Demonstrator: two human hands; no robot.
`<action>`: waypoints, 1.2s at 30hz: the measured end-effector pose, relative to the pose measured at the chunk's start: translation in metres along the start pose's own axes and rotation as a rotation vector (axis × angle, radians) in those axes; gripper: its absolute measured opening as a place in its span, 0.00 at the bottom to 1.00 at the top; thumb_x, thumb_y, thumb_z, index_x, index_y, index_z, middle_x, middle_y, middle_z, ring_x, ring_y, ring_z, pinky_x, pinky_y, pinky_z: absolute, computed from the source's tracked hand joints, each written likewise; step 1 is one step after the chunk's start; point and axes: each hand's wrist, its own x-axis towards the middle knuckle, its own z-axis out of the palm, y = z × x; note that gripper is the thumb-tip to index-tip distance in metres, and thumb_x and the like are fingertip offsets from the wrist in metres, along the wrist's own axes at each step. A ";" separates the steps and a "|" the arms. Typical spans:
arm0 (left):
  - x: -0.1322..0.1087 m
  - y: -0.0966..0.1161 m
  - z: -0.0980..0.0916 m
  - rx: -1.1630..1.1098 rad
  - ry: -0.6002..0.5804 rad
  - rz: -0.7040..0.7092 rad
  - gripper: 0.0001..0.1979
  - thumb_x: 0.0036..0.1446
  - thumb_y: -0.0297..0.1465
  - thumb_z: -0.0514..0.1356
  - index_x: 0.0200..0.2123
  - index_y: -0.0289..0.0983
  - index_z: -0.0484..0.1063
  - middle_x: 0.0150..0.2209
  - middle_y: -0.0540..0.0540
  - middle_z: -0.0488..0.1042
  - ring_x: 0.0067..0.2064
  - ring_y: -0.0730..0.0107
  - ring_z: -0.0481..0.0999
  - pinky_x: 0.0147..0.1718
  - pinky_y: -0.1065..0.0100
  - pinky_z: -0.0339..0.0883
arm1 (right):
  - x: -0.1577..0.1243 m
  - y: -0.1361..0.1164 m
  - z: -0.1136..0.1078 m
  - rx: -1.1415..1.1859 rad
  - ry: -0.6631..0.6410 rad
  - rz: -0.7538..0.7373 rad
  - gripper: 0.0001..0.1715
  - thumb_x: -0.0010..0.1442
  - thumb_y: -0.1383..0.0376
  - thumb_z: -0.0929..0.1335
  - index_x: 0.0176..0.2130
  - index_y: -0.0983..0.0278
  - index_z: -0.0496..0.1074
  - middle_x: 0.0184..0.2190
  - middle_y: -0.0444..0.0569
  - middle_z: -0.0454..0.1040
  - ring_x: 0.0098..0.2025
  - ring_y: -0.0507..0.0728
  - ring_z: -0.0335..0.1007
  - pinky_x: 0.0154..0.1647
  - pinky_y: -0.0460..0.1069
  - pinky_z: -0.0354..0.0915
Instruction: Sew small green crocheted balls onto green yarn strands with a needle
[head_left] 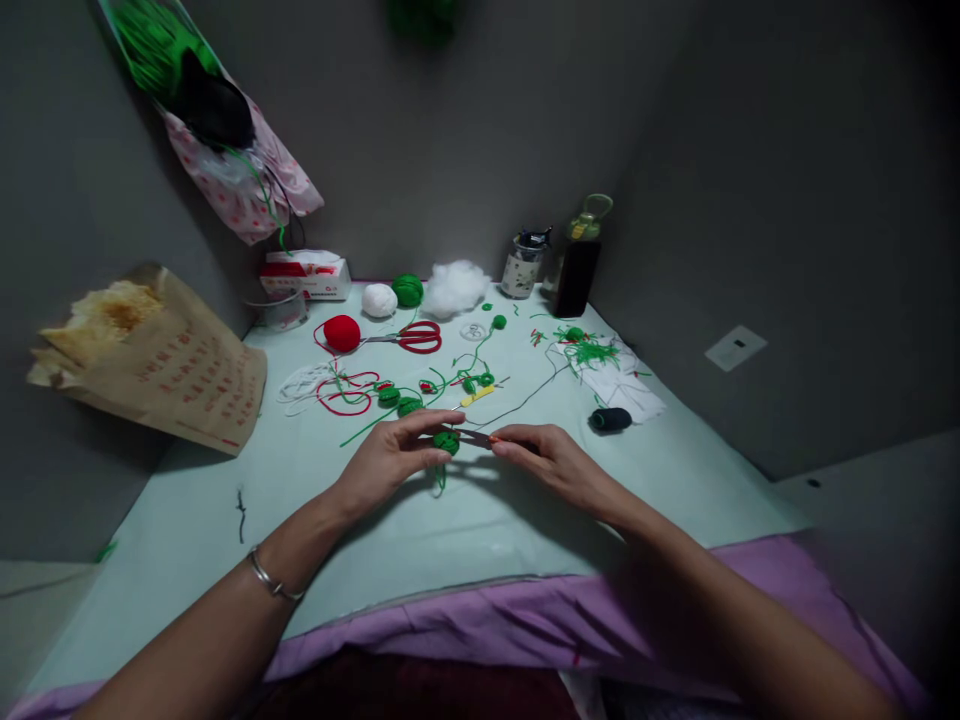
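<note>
My left hand point(390, 455) is closed, pinching a small green crocheted piece point(446, 441) between thumb and fingers. A loose green yarn tail point(440, 482) hangs below the piece. In my right hand point(551, 455), also closed, is a small dark pointed tool with a bit of orange at the grip, resembling thread snips point(474, 437). Its tip reaches the green piece, though the exact contact is too small to make out. Just beyond my hands lie a yellow-handled crochet hook point(478, 397) and several small green crocheted pieces point(409, 406). A dark thread runs across the table to a dark spool point(610, 419).
Farther back are red-handled scissors point(418, 337), a red yarn ball point(342, 334), a white ball point(379, 300), a green ball point(407, 290) and white stuffing point(456, 288). A paper food bag point(187, 370) stands left; a phone point(577, 279) and yarn scraps on tissue point(619, 385) are right.
</note>
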 end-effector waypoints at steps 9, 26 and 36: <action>0.001 -0.005 0.003 -0.027 -0.060 -0.070 0.23 0.48 0.28 0.69 0.51 0.43 0.80 0.52 0.41 0.78 0.51 0.55 0.75 0.51 0.56 0.68 | 0.003 -0.003 0.006 -0.058 -0.031 -0.064 0.24 0.69 0.52 0.63 0.40 0.67 0.78 0.28 0.45 0.68 0.28 0.49 0.55 0.30 0.46 0.53; 0.000 -0.001 -0.004 -0.036 -0.120 -0.097 0.28 0.50 0.29 0.67 0.57 0.43 0.76 0.46 0.40 0.78 0.44 0.59 0.75 0.42 0.59 0.70 | -0.006 0.012 -0.023 -0.210 0.146 -0.117 0.15 0.68 0.59 0.65 0.49 0.61 0.76 0.47 0.54 0.75 0.45 0.56 0.72 0.46 0.51 0.67; 0.001 0.019 -0.035 0.197 -0.131 -0.017 0.22 0.51 0.26 0.66 0.50 0.47 0.80 0.53 0.40 0.78 0.55 0.51 0.74 0.55 0.51 0.64 | 0.055 -0.013 0.021 0.120 -0.058 -0.262 0.20 0.65 0.67 0.65 0.56 0.64 0.70 0.39 0.49 0.76 0.38 0.53 0.71 0.41 0.48 0.66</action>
